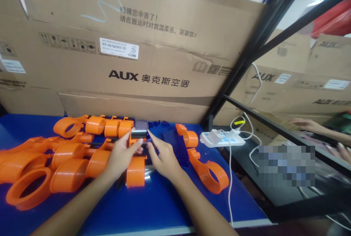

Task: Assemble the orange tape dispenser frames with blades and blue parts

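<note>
My left hand (120,155) is closed around the head of an orange tape dispenser (135,174), whose ring hangs below the fingers. A toothed metal strip (139,133) runs across the top of that head. On the other side, my right hand (163,157) pinches a small dark blue piece (148,136) against the dispenser's right edge; the fingers partly cover it. To the left lie several more orange tape dispensers (70,175), some overlapping. Another orange dispenser (211,175) rests to the right of my hands.
A white power strip (222,139) with plugs and cables sits at the table's right edge. Dark blue flat pieces (178,144) lie behind my right hand. A large cardboard box (153,60) walls the back. Beyond a black metal frame (233,71), another person's hands (340,152) show.
</note>
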The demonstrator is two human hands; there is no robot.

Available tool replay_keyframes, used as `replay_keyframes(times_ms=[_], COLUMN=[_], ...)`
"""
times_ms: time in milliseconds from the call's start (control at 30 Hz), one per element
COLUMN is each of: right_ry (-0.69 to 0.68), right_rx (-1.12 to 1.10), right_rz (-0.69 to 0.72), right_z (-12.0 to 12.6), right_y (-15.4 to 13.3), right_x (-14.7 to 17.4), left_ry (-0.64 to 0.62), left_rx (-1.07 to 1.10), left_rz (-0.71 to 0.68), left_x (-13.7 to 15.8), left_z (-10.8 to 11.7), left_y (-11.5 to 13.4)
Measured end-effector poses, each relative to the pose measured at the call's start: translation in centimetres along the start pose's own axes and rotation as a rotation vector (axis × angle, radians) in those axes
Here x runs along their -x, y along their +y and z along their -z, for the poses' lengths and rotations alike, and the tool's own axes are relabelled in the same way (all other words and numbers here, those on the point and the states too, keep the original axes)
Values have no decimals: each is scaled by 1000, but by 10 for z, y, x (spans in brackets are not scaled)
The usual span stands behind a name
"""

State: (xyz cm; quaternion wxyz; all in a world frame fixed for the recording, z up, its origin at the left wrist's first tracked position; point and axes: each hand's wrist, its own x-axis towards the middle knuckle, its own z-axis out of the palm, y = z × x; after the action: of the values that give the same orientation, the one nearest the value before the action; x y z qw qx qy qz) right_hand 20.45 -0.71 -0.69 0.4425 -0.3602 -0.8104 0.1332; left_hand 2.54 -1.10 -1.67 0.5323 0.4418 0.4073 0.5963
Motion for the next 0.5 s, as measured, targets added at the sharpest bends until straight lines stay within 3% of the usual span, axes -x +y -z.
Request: replay_keyframes(times_ms=[167,500], right_ry=[-15,37], right_rx=[98,285], right_rz=[-8,11], right_z=[2,-18], right_y=[1,9], right_x=[7,14], left_ry=[-10,9], left_rx=[15,29], left_rz=[23,38], left_x=[-1,1], left_z=[-1,-3], left_y=[-1,-5])
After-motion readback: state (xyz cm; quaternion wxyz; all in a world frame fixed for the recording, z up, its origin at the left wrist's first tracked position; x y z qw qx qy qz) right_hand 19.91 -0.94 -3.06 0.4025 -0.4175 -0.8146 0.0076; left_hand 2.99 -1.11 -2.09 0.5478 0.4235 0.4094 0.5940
